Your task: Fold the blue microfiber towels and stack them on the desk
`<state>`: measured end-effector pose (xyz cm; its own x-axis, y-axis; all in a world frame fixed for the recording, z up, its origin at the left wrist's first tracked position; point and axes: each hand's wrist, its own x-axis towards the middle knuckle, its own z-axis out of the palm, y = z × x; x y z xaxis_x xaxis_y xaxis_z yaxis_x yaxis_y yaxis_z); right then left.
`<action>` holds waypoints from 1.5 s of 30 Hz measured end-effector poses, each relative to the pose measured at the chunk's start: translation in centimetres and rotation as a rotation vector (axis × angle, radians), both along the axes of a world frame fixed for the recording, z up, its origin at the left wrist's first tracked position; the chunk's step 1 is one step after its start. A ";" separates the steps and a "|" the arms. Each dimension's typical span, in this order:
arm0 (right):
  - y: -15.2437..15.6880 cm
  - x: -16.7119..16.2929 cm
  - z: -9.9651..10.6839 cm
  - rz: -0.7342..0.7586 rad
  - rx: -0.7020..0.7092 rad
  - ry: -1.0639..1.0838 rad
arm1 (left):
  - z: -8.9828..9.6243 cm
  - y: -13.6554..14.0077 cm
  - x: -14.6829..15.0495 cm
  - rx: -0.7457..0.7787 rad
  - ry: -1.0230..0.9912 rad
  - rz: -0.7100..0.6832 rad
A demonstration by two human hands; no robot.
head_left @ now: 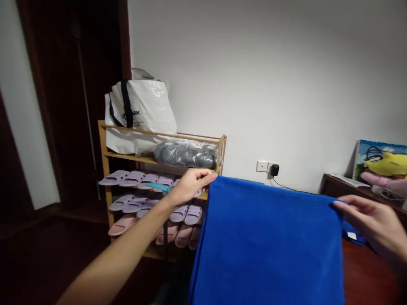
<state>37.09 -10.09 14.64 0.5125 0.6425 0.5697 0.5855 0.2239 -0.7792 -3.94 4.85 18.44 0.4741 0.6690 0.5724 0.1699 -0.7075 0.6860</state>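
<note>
Fingers (207,179) of the left hand (190,186) pinch one upper corner of a folded blue cloth (273,245); those of the right hand (370,218) pinch the opposite upper corner. The hands stand well apart, presumably so that the top edge is drawn straight and the panel hangs flat under its own weight. The cloth is held up before the person, at lower centre and right; layers show along its left side. Its lower edge is out of frame, so whether it rests on anything cannot be told. Just beside the right hand, a blue piece with a white label (351,235) lies over the reddish-brown worktop (365,271). Beyond, a wooden shoe rack (106,163) stands by the wall (254,84), its tiers apparently serving to store lilac slippers (115,178) above pink slippers (122,224) in rows; a white tote bag (152,101) and a plastic-wrapped grey bundle (178,154) occupy the top shelf. At right, a yellow plush toy (386,166) rests on a dark wooden cabinet (333,187).
</note>
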 end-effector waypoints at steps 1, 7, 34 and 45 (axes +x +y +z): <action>1.0 -0.1 -0.7 0.093 -0.103 0.046 | -1.2 1.1 0.3 -0.038 -0.010 -0.015; 9.7 1.9 -6.1 0.172 -0.312 -0.019 | -8.9 9.0 3.5 -0.113 0.070 0.113; 28.2 4.9 -24.2 0.083 -0.598 -0.527 | -24.4 21.4 10.9 0.074 0.668 0.541; 25.1 3.8 -24.2 0.062 -0.587 -0.555 | -23.4 18.6 10.0 0.025 0.746 0.489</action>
